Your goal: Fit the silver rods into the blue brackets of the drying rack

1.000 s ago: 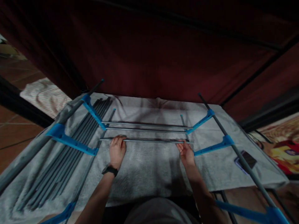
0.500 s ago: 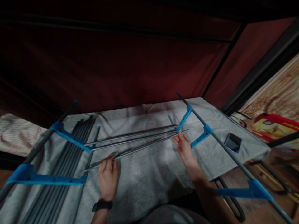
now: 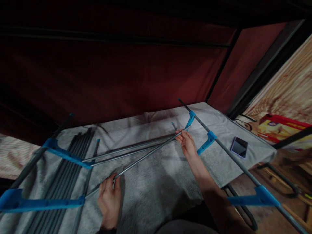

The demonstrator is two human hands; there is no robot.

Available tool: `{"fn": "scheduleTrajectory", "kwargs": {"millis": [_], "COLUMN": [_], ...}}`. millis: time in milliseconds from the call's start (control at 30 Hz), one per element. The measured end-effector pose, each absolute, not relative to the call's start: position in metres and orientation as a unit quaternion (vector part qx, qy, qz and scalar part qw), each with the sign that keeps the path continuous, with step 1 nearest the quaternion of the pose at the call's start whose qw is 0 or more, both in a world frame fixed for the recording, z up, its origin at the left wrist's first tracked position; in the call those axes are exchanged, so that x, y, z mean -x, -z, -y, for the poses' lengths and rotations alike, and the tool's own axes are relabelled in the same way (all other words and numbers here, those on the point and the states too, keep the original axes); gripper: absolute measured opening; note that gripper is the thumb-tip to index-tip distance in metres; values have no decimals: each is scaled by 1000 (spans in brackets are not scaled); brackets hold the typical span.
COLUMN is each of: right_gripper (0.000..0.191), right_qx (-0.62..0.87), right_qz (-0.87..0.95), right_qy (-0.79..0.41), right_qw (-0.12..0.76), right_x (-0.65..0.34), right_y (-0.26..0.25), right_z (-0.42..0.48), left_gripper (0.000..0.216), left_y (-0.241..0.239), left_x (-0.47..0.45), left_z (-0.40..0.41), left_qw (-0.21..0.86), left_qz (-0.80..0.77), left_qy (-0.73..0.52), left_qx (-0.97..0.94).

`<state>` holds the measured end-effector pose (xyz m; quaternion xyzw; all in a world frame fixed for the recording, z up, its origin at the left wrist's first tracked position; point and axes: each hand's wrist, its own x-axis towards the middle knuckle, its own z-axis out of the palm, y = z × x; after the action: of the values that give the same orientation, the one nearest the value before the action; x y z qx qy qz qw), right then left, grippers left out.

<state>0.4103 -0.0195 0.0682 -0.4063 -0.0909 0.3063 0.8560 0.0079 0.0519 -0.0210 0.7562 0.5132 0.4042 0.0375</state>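
A thin grey metal rod [image 3: 143, 157] slants across the middle, its left end low and its right end raised. My left hand [image 3: 109, 198] grips it near the left end, close to the tip of a blue plastic bracket [image 3: 48, 203]. My right hand [image 3: 187, 145] pinches it near the right end, between two blue brackets, the far one [image 3: 189, 119] and a nearer one [image 3: 206, 143]. Behind it, two more rods, the closer being a grey rod [image 3: 117, 158], run from the far left bracket [image 3: 67, 154] toward the right side. Their right ends are hidden by my right hand.
Several grey tubes [image 3: 65, 175] lie bundled on the grey cloth [image 3: 151, 195] at left. The brackets sit on thicker side poles, such as the right pole [image 3: 234, 159]. A phone [image 3: 239, 147] lies at right, near a red-and-yellow box [image 3: 280, 130]. A dark red panel [image 3: 122, 81] stands behind.
The held rod has tilted more steeply: its right end has moved up and left with my right hand, while its left end has come down toward me. The whole view has shifted slightly.
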Motion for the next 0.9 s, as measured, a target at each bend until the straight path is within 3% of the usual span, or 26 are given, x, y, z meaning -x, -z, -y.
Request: {"fn": "scheduleTrajectory", "kwargs": {"millis": [400,900], "right_gripper": [28,27], "right_qx": [402,409], "right_qz": [120,132], "right_qy": [-292,-290], "right_qw": [859,855], "right_x": [-422,-433], "right_y": [-103,-106], "right_z": [5,2], "left_gripper": [38,33], "left_y": [9,-26], "left_x": [-22,-24], "left_z": [-53,-62], "left_qw": [28,-29], "left_qz": [-506,-484], "left_qy": [-423,-439], "left_qx": [-751,-757]}}
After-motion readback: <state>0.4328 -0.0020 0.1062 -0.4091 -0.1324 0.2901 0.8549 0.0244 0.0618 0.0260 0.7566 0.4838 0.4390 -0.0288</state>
